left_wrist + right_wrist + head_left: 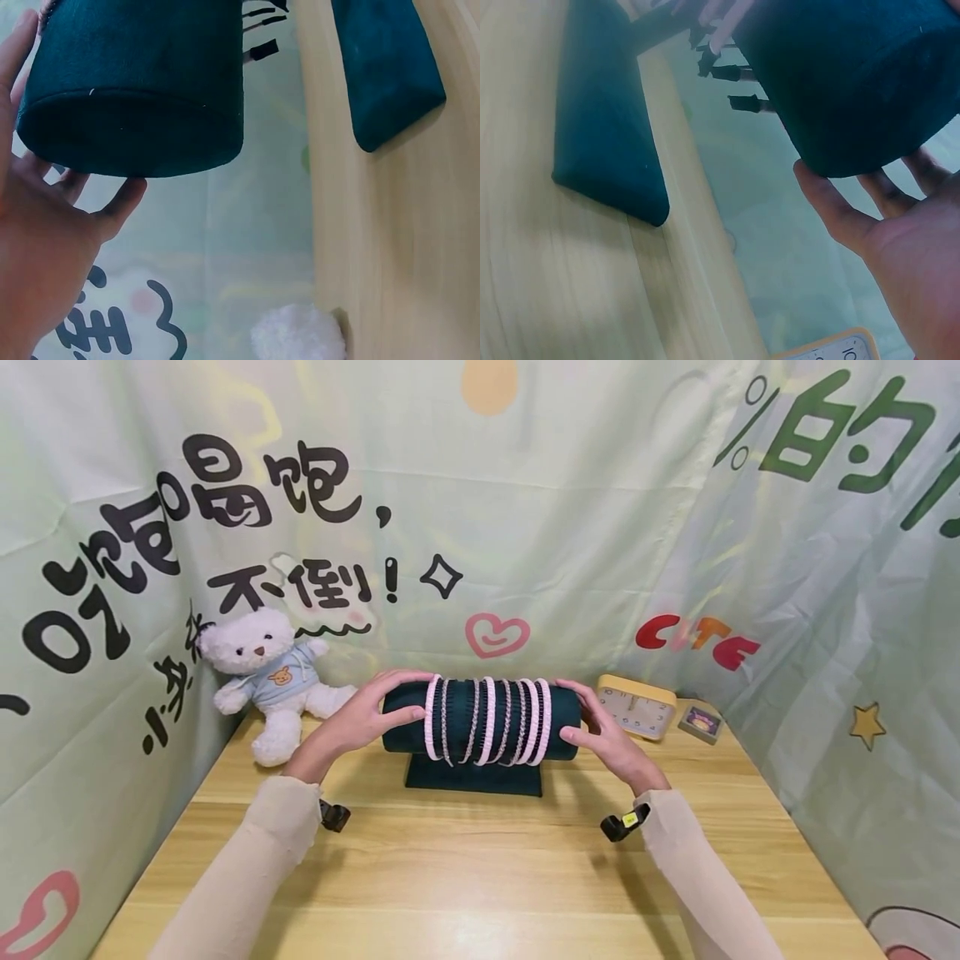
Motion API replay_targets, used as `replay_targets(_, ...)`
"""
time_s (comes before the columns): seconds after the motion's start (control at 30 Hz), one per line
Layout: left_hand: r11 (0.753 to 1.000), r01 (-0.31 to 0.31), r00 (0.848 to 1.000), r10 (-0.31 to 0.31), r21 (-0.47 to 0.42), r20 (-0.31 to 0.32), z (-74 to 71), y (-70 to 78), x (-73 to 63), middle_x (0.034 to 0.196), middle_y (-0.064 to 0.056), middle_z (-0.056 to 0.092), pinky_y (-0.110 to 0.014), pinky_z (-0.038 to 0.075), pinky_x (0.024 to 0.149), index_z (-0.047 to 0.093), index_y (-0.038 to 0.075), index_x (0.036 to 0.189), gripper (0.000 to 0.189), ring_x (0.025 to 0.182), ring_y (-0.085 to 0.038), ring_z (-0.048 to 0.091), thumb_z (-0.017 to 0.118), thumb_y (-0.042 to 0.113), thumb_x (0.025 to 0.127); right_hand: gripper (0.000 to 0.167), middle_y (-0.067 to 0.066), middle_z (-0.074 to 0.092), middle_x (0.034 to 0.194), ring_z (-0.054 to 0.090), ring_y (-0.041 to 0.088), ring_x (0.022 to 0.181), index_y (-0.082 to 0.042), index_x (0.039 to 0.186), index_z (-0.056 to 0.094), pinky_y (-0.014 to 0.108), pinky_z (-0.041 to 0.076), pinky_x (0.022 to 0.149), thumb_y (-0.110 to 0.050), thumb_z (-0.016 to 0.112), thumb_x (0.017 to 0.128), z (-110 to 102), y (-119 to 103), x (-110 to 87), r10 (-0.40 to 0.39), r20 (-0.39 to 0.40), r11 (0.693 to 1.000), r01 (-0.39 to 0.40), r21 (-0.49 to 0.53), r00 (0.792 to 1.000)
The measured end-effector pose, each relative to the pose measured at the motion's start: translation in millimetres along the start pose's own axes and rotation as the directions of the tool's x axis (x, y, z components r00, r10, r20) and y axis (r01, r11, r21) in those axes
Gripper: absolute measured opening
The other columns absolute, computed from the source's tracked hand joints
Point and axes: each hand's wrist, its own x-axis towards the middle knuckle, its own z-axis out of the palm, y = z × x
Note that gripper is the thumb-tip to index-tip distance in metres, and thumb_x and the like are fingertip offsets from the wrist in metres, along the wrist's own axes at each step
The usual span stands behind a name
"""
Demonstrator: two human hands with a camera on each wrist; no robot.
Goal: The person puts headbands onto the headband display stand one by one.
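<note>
A dark green velvet headband stand (pixel 407 731) with a horizontal roll stands on the table, its flat base (pixel 472 778) below. Around the roll sit several headbands: pale pink padded ones (pixel 491 718) and thin braided-looking ones (pixel 446 714). My left hand (pixel 367 714) holds the roll's left end, thumb in front and fingers over the top and back. At the right end my right hand (pixel 606 739) grips it the same way. Both wrist views show fingertips against the roll's round ends, and dark headband tips (pixel 742 103) hanging under it.
A white teddy bear (pixel 279 681) in a blue top sits at the back left. Behind my right hand are a yellow-framed clock (pixel 637 706) and a small picture box (pixel 701 721). Printed cloth (pixel 562 552) encloses the wooden table (pixel 465 877) at the back and sides.
</note>
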Motion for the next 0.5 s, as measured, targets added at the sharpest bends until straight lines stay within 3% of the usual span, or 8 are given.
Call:
replay_targets(0.1,1.0,0.01,1.0,-0.01,-0.028,-0.008,-1.9,-1.5,-0.4,0.162,-0.002,0.055,-0.062,0.028,0.129,0.058,0.025,0.157,0.053,0.154,-0.029,0.044,0.073,0.028,0.106,0.071,0.01,0.031,0.175,0.034,0.04,0.155,-0.031,0.171,0.029,0.067,0.027,0.126,-0.019,0.062,0.109,-3,-2,0.8,0.002,0.009,1.0,-0.002,-0.013,1.0)
replay_targets(0.3,0.998,0.053,0.998,-0.054,-0.036,-0.037,-13.3,-5.6,-8.9,0.164,-0.006,0.052,-0.065,0.025,0.13,0.056,0.022,0.158,0.049,0.157,-0.032,0.042,0.067,0.028,0.11,0.062,0.013,0.021,0.18,0.036,0.04,0.157,-0.032,0.175,0.016,0.063,0.033,0.126,-0.025,0.04,0.118,-10,-3,1.1,-0.009,0.029,1.0,0.009,0.013,1.0)
replay_targets(0.43,0.995,0.1,0.992,-0.1,0.0,-0.08,-24.6,-6.1,-17.5,0.166,-0.009,0.051,-0.067,0.025,0.13,0.056,0.018,0.158,0.047,0.158,-0.035,0.04,0.062,0.031,0.113,0.059,0.018,0.028,0.177,0.035,0.044,0.159,-0.035,0.175,0.018,0.067,0.037,0.124,-0.024,0.037,0.12,-24,-4,-7.7,-0.004,-0.035,0.999,0.003,-0.038,0.999)
replay_targets(0.5,0.99,0.135,0.985,-0.129,0.042,-0.114,-31.3,-5.8,-23.4,0.167,-0.012,0.048,-0.068,0.025,0.129,0.055,0.016,0.159,0.048,0.159,-0.037,0.037,0.059,0.034,0.114,0.059,0.019,0.033,0.175,0.034,0.045,0.159,-0.033,0.175,0.02,0.057,0.043,0.124,-0.024,0.039,0.12,-33,-7,-15.7,0.005,-0.071,0.996,-0.012,-0.092,0.997)
